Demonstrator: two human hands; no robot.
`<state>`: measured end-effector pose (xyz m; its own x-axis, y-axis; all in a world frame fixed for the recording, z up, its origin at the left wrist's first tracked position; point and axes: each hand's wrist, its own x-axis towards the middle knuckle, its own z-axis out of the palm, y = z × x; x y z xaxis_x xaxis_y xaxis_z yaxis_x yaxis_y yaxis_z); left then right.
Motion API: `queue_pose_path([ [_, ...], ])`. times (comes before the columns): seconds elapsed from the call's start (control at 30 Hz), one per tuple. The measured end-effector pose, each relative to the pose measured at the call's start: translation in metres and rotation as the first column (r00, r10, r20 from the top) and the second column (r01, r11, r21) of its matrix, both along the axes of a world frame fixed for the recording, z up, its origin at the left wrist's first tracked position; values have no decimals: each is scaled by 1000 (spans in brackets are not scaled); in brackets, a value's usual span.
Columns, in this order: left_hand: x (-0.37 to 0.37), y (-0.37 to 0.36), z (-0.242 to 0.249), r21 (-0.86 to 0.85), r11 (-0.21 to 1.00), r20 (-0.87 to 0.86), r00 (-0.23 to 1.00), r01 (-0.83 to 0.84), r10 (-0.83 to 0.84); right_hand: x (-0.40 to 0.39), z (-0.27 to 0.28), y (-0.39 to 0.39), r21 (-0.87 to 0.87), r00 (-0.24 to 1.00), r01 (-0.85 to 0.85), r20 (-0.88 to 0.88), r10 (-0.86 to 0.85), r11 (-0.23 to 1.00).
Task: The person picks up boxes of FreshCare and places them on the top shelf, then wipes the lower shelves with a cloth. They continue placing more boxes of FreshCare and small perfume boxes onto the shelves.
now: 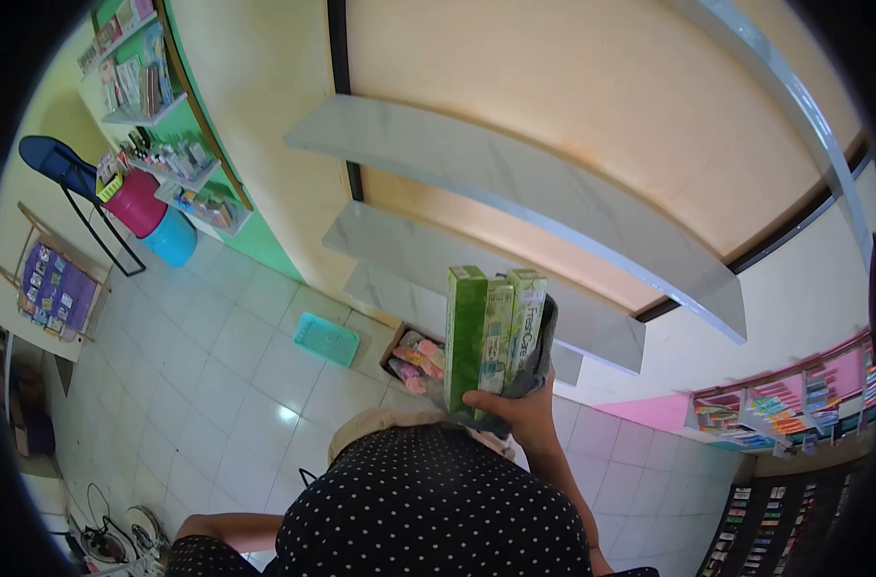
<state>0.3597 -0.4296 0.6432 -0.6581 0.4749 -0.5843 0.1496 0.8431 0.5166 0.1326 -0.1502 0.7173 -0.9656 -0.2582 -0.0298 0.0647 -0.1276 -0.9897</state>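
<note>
My right hand [526, 415] is closed around several upright cartons in front of my body, its thumb across their lower front. A tall plain green carton [465, 332] stands at the left of the bunch. Beside it are a green-and-white carton [496, 332] and another carton [525, 322] with lettering like "FreshCare". Dark grey cloth or a pouch [546, 356] shows along their right side, also in this hand's grip. Of the left arm only the bent elbow [222, 527] appears at the lower left; the left hand is out of sight.
Ahead are a long grey marbled shelf [496, 173] and a lower shelf [592, 332]. On the tiled floor lie a turquoise basket [326, 339] and a box of pink items [419, 361]. Stocked shelves [154, 111] stand left, and a pink-backed rack [784, 404] right.
</note>
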Motion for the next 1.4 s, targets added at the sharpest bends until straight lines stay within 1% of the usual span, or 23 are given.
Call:
queue_pose_path([
  [0.07,-9,0,0,-7,1000,-8,1000,8,-8,-3,-3,4,37,999,-24,-25,25,999],
  [0.17,-12,5,-2,-9,1000,-2,1000,-3,3,-5,-3,4,18,1000,-22,8,21,1000],
  [0.23,-16,3,0,-20,1000,6,1000,-3,3,-4,1,2,-22,998,-1,63,2,1000],
  [0.27,-19,2,0,-26,1000,9,1000,2,-2,-5,1,2,-26,998,0,58,1,1000],
  [0.33,-27,1,1,-34,999,16,1000,11,-10,-6,-1,3,-29,995,62,-75,-64,998],
  [0.47,-39,-4,6,-55,998,55,998,44,-41,-8,-3,6,-7,995,86,-53,-86,996],
  [0.53,-43,-4,8,-60,996,80,995,60,-56,-10,-3,7,-48,996,83,-33,-84,995],
  [0.67,-49,-8,14,-76,994,124,990,83,-74,-12,-4,8,-46,995,97,-8,-98,994],
  [0.77,-54,-8,19,-82,991,157,984,104,-90,-15,-1,7,-39,994,98,-35,-100,994],
  [0.83,-57,-9,23,-87,989,181,978,123,-106,-16,0,10,20,1000,15,-23,-15,1000],
  [0.97,-66,-9,30,-88,982,224,964,167,-144,-16,0,7,-11,1000,18,-17,-19,1000],
  [1.03,-73,-10,34,-92,978,240,957,189,-162,-17,-4,5,-10,994,71,-84,-72,997],
  [1.07,-76,-11,36,-96,975,247,954,201,-172,-18,-3,5,-14,993,79,-84,-80,997],
  [1.17,-88,-16,44,-108,963,275,938,247,-210,-17,1,5,-19,995,78,-61,-79,997],
  [1.23,-95,-14,48,-111,957,290,929,270,-228,-16,2,7,-25,1000,30,-2,-30,999],
  [1.33,-104,-14,55,-113,948,308,917,299,-252,-15,2,8,-38,999,38,30,-37,999],
  [1.4,-107,-14,59,-113,944,314,913,309,-261,-15,-1,10,-14,999,38,15,-38,999],
])
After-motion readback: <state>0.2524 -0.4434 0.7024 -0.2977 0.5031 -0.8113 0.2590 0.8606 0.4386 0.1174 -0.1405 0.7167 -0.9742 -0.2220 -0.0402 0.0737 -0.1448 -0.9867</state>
